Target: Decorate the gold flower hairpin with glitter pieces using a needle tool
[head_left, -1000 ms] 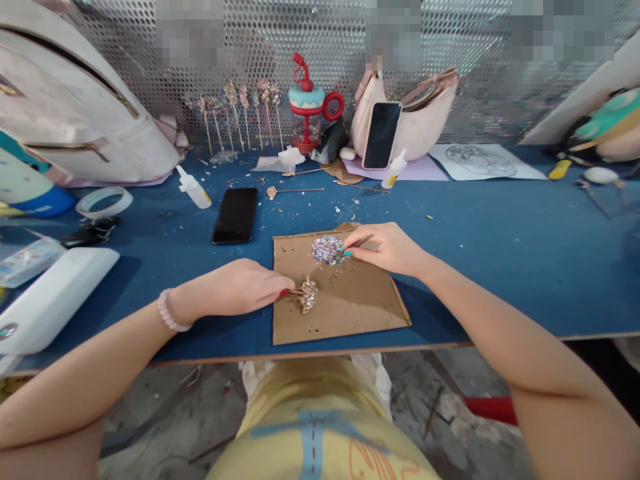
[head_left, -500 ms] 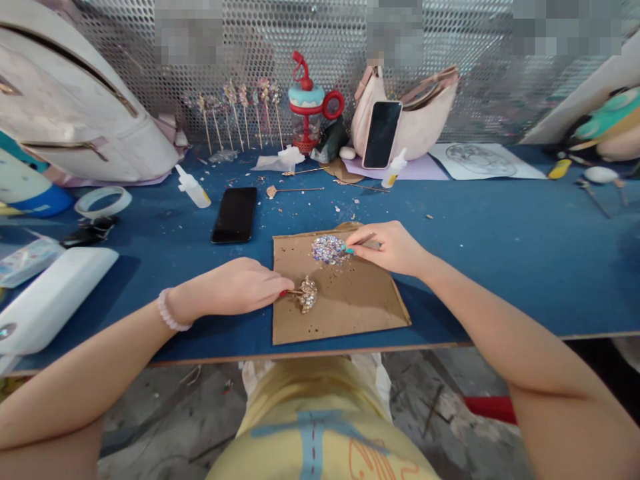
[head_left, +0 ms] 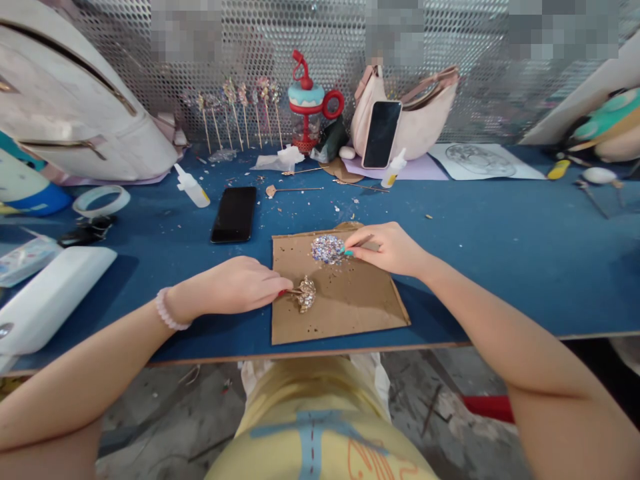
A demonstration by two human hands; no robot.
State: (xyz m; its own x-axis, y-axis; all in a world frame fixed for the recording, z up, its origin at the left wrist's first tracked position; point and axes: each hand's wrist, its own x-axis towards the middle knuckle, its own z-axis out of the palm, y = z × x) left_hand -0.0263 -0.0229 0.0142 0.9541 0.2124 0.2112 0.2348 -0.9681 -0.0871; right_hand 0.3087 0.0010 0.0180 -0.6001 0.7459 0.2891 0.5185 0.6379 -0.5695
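My left hand (head_left: 245, 285) is closed, pinching the thin stem of a hair stick (head_left: 307, 295) whose fan-shaped, gold-toned head is crusted with sparkling stones. That head is over the left part of a brown cardboard sheet (head_left: 357, 303). Above it on the same sheet lies a pile of small glittering rhinestones (head_left: 327, 249). At the pile's right edge, my right hand (head_left: 393, 248) grips slim tweezers (head_left: 364, 241) between thumb and fingers. Their tips are at the stones; whether they hold one is too small to tell.
A black phone (head_left: 234, 215) and a glue bottle (head_left: 193, 187) lie left of the cardboard. Farther back are a similar bare hair stick (head_left: 295, 190), another glue bottle (head_left: 395, 169), a propped phone (head_left: 382, 135), a red-handled cup (head_left: 306, 100) and several decorated sticks (head_left: 243, 113).
Almost nothing differs. Both hands keep their holds and places, and the whole view shifts very slightly.
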